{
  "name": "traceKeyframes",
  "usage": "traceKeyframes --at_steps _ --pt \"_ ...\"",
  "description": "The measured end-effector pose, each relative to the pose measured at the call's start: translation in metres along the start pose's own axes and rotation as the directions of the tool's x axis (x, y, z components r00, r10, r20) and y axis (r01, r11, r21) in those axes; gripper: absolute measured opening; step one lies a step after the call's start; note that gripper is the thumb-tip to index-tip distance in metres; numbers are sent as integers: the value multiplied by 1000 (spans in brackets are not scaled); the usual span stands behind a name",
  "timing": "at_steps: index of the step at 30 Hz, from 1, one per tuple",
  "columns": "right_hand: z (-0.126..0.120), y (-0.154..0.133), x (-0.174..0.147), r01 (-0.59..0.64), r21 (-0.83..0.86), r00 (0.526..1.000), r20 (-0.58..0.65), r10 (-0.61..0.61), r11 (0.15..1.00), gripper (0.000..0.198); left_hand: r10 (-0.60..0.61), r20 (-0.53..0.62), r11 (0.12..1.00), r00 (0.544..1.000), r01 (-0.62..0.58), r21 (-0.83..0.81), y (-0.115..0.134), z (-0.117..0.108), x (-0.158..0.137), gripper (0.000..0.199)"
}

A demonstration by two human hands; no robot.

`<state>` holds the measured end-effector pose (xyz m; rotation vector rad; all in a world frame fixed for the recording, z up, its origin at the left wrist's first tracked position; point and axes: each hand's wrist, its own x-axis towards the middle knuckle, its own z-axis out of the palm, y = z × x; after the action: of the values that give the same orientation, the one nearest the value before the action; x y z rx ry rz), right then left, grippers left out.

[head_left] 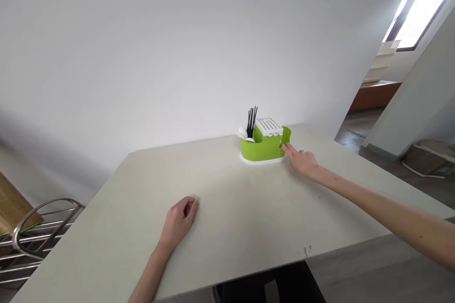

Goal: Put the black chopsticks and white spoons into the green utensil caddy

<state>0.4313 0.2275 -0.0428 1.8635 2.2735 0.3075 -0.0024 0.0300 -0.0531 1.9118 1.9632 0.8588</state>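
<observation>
A green utensil caddy with a white base stands near the back of the table, by the wall. Its slotted white top sits over the middle. Black chopsticks rise from its left section, with white spoons leaning beside them. My right hand reaches to the caddy's right end, index and middle fingers stretched out and their tips touching it. The other fingers are partly hidden. Resting on the tabletop at left of centre, my left hand has its fingers curled in, with nothing visible inside.
The pale table meets a white wall at its back edge. A metal rack stands at the lower left. Below the front edge is something black. A window and a floor-level box lie to the right.
</observation>
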Motion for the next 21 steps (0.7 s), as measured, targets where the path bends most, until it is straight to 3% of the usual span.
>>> traceKeyframes --at_steps 6,12,18,21 --pt "26 26 14 -108 70 994 28 107 992 87 3 0 1000 1000 -3 -7 -21 -7 1 44" --pt "42 31 27 -171 185 985 19 171 968 94 -13 14 1000 1000 13 -3 -41 -14 2 45" --pt "60 -6 -3 -316 358 944 24 330 879 90 9 -4 1000 1000 -9 21 -43 -14 4 45" --pt "76 -43 -28 -220 403 966 -36 256 888 75 12 0 999 1000 -12 32 -42 -14 5 46"
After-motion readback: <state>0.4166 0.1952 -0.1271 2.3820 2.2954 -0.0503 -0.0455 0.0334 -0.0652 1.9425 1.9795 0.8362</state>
